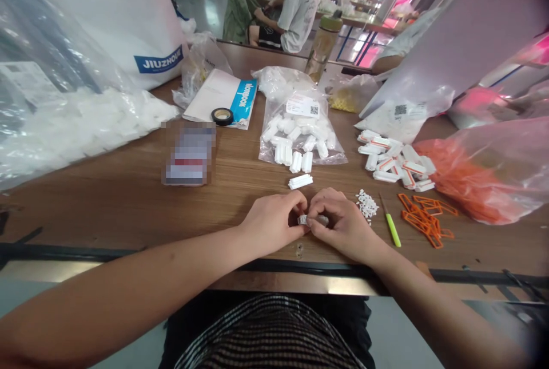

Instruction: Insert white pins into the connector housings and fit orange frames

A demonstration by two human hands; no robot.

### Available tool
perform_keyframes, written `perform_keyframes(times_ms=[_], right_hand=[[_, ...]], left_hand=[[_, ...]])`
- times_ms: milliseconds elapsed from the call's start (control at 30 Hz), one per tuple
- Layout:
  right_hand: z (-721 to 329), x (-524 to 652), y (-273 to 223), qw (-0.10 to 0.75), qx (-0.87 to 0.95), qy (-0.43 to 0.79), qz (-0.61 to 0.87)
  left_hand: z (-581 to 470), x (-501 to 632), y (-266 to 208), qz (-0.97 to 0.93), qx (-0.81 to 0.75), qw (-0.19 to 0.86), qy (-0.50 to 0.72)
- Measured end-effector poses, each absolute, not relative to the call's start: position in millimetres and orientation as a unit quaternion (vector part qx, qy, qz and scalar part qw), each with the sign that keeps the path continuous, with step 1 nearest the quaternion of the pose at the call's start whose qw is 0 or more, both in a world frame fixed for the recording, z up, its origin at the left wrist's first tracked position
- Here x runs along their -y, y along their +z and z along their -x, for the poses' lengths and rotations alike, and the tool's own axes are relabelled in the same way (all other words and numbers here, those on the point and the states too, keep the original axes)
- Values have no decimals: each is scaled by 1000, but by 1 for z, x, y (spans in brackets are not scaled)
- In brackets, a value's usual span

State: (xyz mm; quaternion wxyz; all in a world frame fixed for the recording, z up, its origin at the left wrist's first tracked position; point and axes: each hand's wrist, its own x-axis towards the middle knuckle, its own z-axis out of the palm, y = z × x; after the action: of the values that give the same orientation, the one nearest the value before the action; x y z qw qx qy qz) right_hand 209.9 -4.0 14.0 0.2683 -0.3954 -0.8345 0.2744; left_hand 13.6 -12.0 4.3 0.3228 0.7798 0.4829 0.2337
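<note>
We have a wooden table bearing, at right, a bag of orange parts and, far centre, a clear bag of white pieces. At the near edge our left hand curls, thumb and forefinger slightly parted, its grip unclear to us; our right hand pinches. Rightward lie orange frames and a green-handled tool. Between our fingertips sits a small white piece, left of tiny white bits.

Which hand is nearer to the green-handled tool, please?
The right hand is nearer; it lies left of the green-handled tool, apart from it. The left hand is farther left, beyond the right one.
</note>
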Motion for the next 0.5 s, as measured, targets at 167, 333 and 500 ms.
perform_keyframes(times_ms=[167,333,500], right_hand=[[-212,3,13,256,853,240,387],[-213,6,18,254,881,170,362],[-217,12,17,275,887,121,352]], left_hand=[[-13,11,3,-782,-484,318,231],[-14,12,5,-778,-486,322,234],[-14,12,6,-775,-489,324,234]])
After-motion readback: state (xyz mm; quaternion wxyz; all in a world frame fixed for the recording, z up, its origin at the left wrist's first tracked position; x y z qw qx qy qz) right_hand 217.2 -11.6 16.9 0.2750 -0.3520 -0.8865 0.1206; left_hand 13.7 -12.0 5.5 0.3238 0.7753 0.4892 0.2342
